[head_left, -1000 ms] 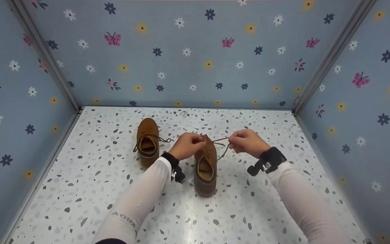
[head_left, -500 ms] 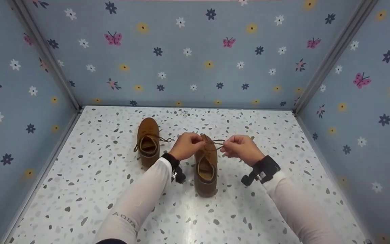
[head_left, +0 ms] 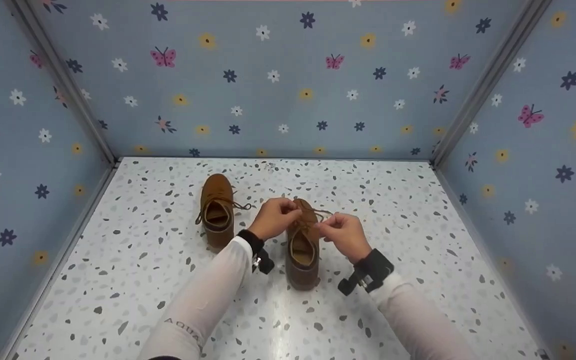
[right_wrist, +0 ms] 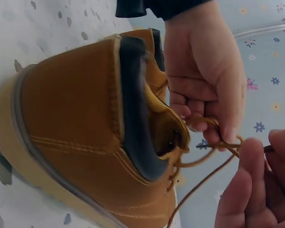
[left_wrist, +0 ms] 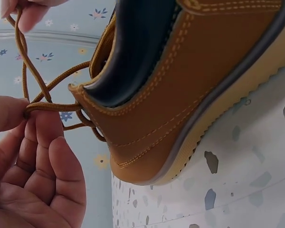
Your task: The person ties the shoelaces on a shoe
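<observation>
A brown lace-up ankle boot [head_left: 302,274] stands on the speckled surface, toe pointing away from me. My left hand [head_left: 274,218] pinches its brown shoelace [left_wrist: 61,107] between thumb and forefinger, above the laced front. On the boot's right side, my right hand [head_left: 346,236] pinches another part of the lace near its end; a dark lace tip [right_wrist: 268,149] shows between the fingertips in the right wrist view. Loops of lace cross between both hands. The matching boot [head_left: 216,189] stands to the left, its lace hanging out at both sides.
The white speckled surface [head_left: 393,300] runs back to a blue flowered panel [head_left: 288,110]. Similar panels close off the left [head_left: 23,160] and right [head_left: 543,165] sides. A black wrist camera mount [head_left: 368,272] sits on my right wrist.
My right hand has come from the right towards the boot and nearer to me, bringing the lace in with it. My left hand holds its place over the boot's front.
</observation>
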A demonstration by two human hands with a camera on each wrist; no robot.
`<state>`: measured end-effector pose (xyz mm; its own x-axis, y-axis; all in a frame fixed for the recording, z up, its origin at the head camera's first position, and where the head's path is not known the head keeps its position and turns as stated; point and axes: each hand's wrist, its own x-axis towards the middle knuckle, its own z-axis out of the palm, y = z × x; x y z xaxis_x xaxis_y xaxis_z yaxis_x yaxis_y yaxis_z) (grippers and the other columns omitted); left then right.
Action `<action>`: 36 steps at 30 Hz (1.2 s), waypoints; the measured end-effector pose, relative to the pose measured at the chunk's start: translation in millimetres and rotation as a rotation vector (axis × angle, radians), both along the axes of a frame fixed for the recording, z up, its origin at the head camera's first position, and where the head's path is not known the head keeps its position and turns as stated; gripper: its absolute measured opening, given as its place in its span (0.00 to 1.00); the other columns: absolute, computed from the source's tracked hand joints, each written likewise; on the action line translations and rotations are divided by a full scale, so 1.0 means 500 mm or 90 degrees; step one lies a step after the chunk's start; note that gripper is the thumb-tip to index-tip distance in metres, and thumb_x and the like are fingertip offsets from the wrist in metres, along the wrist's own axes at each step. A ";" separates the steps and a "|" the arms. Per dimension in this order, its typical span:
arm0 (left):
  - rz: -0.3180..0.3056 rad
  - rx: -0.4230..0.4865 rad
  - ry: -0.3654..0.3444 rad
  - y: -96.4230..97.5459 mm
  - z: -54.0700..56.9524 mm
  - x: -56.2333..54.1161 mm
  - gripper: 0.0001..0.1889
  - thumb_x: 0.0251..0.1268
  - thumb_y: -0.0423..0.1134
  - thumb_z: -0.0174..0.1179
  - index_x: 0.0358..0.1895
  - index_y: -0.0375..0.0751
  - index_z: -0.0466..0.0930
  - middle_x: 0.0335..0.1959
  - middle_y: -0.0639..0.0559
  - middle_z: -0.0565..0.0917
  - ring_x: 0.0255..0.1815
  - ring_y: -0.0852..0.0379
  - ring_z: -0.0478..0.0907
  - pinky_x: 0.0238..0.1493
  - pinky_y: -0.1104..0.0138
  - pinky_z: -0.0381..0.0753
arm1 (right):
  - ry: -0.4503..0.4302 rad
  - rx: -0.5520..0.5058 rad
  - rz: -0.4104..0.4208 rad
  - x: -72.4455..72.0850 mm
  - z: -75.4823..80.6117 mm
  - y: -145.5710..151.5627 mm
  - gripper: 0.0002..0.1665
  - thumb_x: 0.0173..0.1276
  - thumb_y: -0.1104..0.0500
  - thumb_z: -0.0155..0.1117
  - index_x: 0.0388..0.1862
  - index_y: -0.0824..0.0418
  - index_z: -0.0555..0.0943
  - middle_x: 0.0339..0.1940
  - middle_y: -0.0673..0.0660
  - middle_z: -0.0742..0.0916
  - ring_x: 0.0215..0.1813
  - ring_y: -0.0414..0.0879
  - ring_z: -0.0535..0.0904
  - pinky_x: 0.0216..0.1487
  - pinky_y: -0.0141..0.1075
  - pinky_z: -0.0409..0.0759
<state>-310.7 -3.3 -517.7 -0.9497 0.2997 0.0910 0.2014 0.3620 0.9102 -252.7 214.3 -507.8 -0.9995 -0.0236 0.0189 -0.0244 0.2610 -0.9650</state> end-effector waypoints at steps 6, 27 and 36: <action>-0.007 0.050 -0.035 0.000 -0.011 0.003 0.06 0.73 0.38 0.65 0.41 0.38 0.85 0.35 0.45 0.89 0.38 0.47 0.90 0.36 0.68 0.84 | 0.004 0.053 -0.030 0.011 -0.020 -0.032 0.08 0.62 0.59 0.78 0.27 0.61 0.88 0.23 0.47 0.87 0.29 0.41 0.81 0.34 0.34 0.81; 0.007 0.026 -0.086 -0.002 -0.023 0.009 0.08 0.78 0.44 0.59 0.43 0.44 0.79 0.31 0.45 0.86 0.17 0.62 0.67 0.18 0.69 0.67 | 0.098 0.263 -0.005 -0.010 -0.056 -0.046 0.05 0.61 0.59 0.80 0.34 0.57 0.91 0.36 0.55 0.90 0.37 0.44 0.82 0.40 0.36 0.82; 0.005 0.038 -0.060 -0.007 -0.029 0.017 0.06 0.77 0.41 0.60 0.43 0.43 0.82 0.33 0.53 0.80 0.31 0.59 0.75 0.36 0.67 0.75 | 0.046 0.259 0.020 -0.045 -0.032 0.028 0.06 0.71 0.60 0.70 0.43 0.58 0.90 0.39 0.55 0.92 0.39 0.47 0.85 0.40 0.34 0.81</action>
